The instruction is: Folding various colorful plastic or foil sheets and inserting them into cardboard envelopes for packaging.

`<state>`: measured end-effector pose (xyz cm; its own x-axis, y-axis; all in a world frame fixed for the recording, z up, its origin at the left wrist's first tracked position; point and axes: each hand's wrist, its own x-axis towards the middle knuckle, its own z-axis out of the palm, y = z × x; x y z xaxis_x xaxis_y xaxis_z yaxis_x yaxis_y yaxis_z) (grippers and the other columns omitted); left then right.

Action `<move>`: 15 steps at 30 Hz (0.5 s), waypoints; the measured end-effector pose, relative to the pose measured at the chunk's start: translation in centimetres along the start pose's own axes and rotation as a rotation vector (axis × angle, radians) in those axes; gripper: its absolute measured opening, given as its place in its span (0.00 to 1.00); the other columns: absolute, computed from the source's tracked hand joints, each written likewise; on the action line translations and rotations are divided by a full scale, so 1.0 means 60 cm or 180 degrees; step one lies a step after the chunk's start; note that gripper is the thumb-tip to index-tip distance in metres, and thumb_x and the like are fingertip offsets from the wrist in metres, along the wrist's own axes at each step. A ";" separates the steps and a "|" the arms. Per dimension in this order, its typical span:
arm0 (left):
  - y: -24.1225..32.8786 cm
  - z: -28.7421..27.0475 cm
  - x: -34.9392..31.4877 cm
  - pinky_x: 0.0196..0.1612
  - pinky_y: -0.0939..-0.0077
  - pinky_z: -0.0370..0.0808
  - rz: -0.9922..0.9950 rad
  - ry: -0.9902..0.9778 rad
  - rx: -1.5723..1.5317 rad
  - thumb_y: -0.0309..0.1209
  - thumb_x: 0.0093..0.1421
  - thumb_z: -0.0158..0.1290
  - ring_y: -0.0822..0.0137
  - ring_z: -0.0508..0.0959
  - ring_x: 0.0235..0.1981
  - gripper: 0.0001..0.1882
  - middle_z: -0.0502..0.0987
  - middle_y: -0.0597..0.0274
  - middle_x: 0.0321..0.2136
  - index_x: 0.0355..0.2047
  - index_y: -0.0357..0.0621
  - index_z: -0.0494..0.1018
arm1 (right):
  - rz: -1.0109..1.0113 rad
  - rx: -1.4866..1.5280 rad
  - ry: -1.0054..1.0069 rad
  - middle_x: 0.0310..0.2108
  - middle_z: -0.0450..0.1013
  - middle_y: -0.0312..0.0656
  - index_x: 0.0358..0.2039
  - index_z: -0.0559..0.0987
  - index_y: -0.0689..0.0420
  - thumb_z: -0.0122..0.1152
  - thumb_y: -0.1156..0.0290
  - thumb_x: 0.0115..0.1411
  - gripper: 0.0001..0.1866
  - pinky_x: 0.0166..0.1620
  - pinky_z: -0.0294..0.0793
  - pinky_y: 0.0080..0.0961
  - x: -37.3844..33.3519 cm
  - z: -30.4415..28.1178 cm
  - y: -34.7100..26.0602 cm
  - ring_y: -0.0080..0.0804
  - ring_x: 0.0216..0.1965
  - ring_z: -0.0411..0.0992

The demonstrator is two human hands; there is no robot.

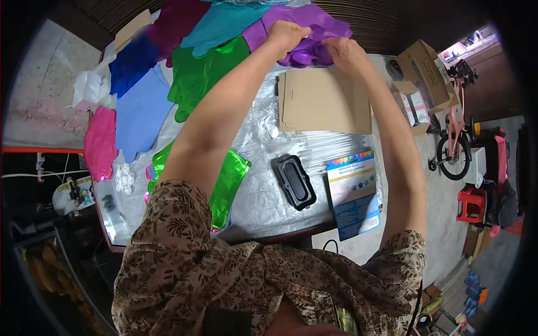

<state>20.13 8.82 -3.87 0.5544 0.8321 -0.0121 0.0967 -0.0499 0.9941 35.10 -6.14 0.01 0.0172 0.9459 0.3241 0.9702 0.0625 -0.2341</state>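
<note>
At the far side of the table both my arms reach out over a shiny purple foil sheet, which looks like a flat, uninflated balloon point(330, 25). My left hand point(288, 38) is closed, thumb and fingers pinching the purple foil. To its right, my right hand point(346, 54) has its fingers bent onto a crumpled part of the same foil; its fingertips are partly lost in the folds. Directly below my hands lies a stack of brown cardboard sheets point(325, 103). A green foil balloon point(210, 70) spreads beside my left forearm.
Teal point(227, 25), dark blue point(131, 64), light blue point(143, 112) and pink foil point(101, 143) pieces cover the table's left side. Nearer me are another green foil piece point(231, 182), a black plastic tray point(294, 182) and a printed blue-and-white card point(353, 196). Cardboard boxes point(426, 73) and a pink bicycle point(455, 131) stand right.
</note>
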 end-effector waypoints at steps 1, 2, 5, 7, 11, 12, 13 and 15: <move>0.002 0.002 -0.003 0.26 0.70 0.73 -0.0014 0.0009 -0.0012 0.38 0.47 0.74 0.76 0.73 0.21 0.16 0.79 0.67 0.19 0.24 0.40 0.81 | -0.0006 0.0001 -0.0019 0.41 0.80 0.56 0.52 0.80 0.57 0.55 0.73 0.61 0.18 0.47 0.77 0.48 0.001 0.002 -0.006 0.55 0.43 0.79; 0.006 0.005 -0.006 0.27 0.71 0.73 -0.0045 -0.0055 0.0196 0.37 0.49 0.73 0.75 0.73 0.22 0.14 0.79 0.67 0.21 0.25 0.40 0.82 | 0.0186 -0.0119 0.0311 0.40 0.80 0.55 0.51 0.81 0.56 0.55 0.74 0.60 0.18 0.47 0.77 0.48 -0.001 0.004 -0.013 0.54 0.43 0.79; 0.025 0.013 -0.018 0.28 0.74 0.73 -0.0088 -0.0184 0.0596 0.36 0.54 0.70 0.75 0.74 0.24 0.12 0.81 0.66 0.25 0.28 0.40 0.83 | 0.0558 -0.0380 0.0979 0.38 0.81 0.52 0.48 0.83 0.55 0.55 0.74 0.59 0.17 0.48 0.77 0.46 -0.003 -0.001 -0.026 0.53 0.43 0.79; 0.030 0.017 -0.021 0.31 0.73 0.74 -0.0164 0.0084 0.0881 0.35 0.54 0.69 0.74 0.75 0.26 0.11 0.82 0.64 0.27 0.29 0.40 0.83 | -0.0009 -0.0275 0.1055 0.40 0.81 0.51 0.47 0.83 0.56 0.56 0.74 0.60 0.15 0.50 0.77 0.44 -0.003 -0.004 -0.021 0.53 0.45 0.78; 0.033 0.014 -0.023 0.38 0.67 0.79 -0.0117 0.0299 0.1117 0.39 0.53 0.68 0.63 0.82 0.32 0.15 0.84 0.57 0.32 0.36 0.43 0.82 | 0.0104 -0.0598 0.0518 0.42 0.81 0.50 0.43 0.83 0.57 0.57 0.74 0.59 0.13 0.51 0.77 0.42 -0.013 -0.020 -0.017 0.52 0.45 0.78; 0.031 0.011 -0.022 0.41 0.64 0.81 -0.0075 0.0349 0.1176 0.40 0.53 0.68 0.57 0.84 0.34 0.17 0.84 0.54 0.34 0.39 0.44 0.82 | 0.0297 -0.0772 0.0238 0.42 0.81 0.50 0.41 0.83 0.57 0.58 0.74 0.58 0.12 0.52 0.77 0.41 -0.012 -0.026 -0.022 0.51 0.45 0.78; 0.030 0.011 -0.021 0.41 0.64 0.81 -0.0075 0.0358 0.1172 0.40 0.53 0.68 0.57 0.84 0.34 0.17 0.84 0.54 0.34 0.39 0.44 0.82 | 0.0287 -0.0773 0.0237 0.42 0.81 0.50 0.41 0.83 0.57 0.58 0.74 0.58 0.12 0.52 0.77 0.41 -0.005 -0.025 -0.024 0.51 0.45 0.78; 0.029 0.016 -0.021 0.44 0.64 0.80 0.0148 0.0472 0.1396 0.39 0.55 0.66 0.55 0.84 0.39 0.17 0.84 0.52 0.37 0.41 0.45 0.82 | -0.0419 -0.0321 0.0792 0.41 0.81 0.49 0.40 0.83 0.58 0.58 0.74 0.58 0.10 0.51 0.77 0.42 0.020 -0.021 -0.029 0.50 0.44 0.78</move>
<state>20.40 7.14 -2.23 0.4455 0.8918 0.0788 0.4325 -0.2914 0.8532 33.73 -5.51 1.99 -0.0638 0.8239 0.5632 0.9869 0.1358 -0.0868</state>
